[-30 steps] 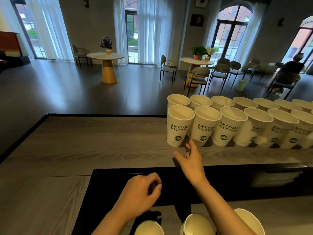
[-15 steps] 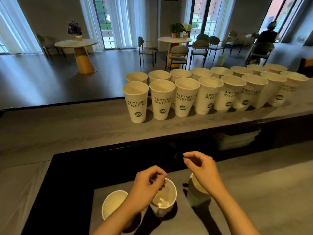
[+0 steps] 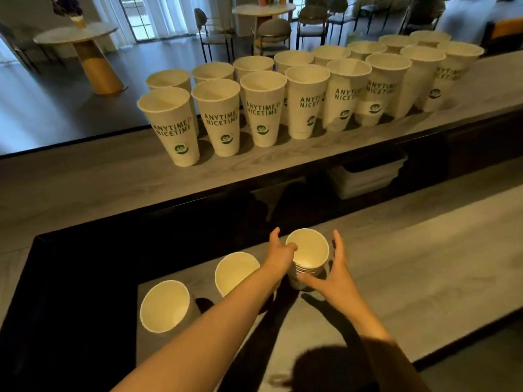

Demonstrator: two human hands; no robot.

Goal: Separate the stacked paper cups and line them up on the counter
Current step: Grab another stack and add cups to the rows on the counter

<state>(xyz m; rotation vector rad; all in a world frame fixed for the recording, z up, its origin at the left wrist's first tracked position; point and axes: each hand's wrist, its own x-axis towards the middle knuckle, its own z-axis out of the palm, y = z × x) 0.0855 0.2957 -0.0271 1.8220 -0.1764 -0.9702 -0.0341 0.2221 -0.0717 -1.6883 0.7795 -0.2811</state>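
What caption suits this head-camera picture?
Both hands reach around a cup stack below two rows of lined-up cups.

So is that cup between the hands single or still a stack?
Still a stack: several nested rims show below the top rim, upright on the lower counter.

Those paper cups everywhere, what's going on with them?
A person is pulling stacked paper cups apart and setting them out. Both hands are around a stack of cups on the lower counter: the left hand has its thumb on the top rim, the right hand cups the side with fingers spread. Two more cups or stacks stand to the left. On the upper counter, two rows of printed cups already stand upright.
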